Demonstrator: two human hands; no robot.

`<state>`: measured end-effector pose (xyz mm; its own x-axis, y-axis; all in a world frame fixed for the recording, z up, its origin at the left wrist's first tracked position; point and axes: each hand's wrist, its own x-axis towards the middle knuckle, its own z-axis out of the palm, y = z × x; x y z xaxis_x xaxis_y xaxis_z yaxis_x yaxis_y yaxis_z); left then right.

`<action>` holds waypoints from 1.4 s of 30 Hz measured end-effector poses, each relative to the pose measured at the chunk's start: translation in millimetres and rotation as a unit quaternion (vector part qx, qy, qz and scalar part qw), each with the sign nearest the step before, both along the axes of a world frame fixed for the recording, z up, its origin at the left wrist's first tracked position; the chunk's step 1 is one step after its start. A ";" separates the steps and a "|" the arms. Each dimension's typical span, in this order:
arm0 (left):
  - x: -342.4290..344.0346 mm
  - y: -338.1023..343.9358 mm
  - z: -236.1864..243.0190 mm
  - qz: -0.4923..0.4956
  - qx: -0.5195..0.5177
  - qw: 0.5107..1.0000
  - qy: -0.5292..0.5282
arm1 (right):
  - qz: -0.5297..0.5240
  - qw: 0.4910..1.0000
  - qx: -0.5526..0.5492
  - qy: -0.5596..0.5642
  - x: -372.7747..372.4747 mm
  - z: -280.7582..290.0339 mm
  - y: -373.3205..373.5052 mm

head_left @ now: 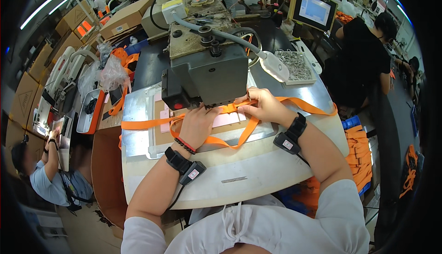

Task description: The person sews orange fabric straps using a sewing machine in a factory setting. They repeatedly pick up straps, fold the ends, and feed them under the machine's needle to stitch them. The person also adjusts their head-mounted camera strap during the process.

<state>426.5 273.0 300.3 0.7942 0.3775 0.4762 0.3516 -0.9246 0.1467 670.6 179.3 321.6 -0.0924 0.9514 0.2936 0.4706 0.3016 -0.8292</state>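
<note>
An orange webbing strap (140, 124) runs across the worktable under the head of an industrial sewing machine (209, 76). My left hand (198, 124) is closed on the strap just below the machine head, which partly covers its fingertips. My right hand (263, 106) pinches the folded part of the strap between thumb and fingers, beside a small metal piece (249, 95). One loop of the strap hangs toward me between my wrists, and another length trails off to the right. Beneath lies a clear sewing template (152, 140) with pink pads (164, 114).
A tray of metal hooks (294, 65) sits at the back right, near a lamp (275, 66) and a screen (314, 11). Orange straps (359, 152) are piled low on the right. Left stands an orange-rimmed box (90, 111). Co-workers (60, 173) sit on both sides.
</note>
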 end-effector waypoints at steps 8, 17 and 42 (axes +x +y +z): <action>-16.0 -4.8 36.3 -0.029 -0.033 0.999 0.017 | 0.069 0.997 0.039 0.016 -3.8 -3.1 -4.6; -10.4 -5.0 23.5 -0.062 0.018 0.998 0.005 | 0.052 0.995 0.058 -0.054 -7.2 5.8 -12.9; -482.9 92.8 32.5 0.579 0.052 0.813 0.029 | 0.066 0.975 -0.165 -0.136 -5.0 57.3 -38.3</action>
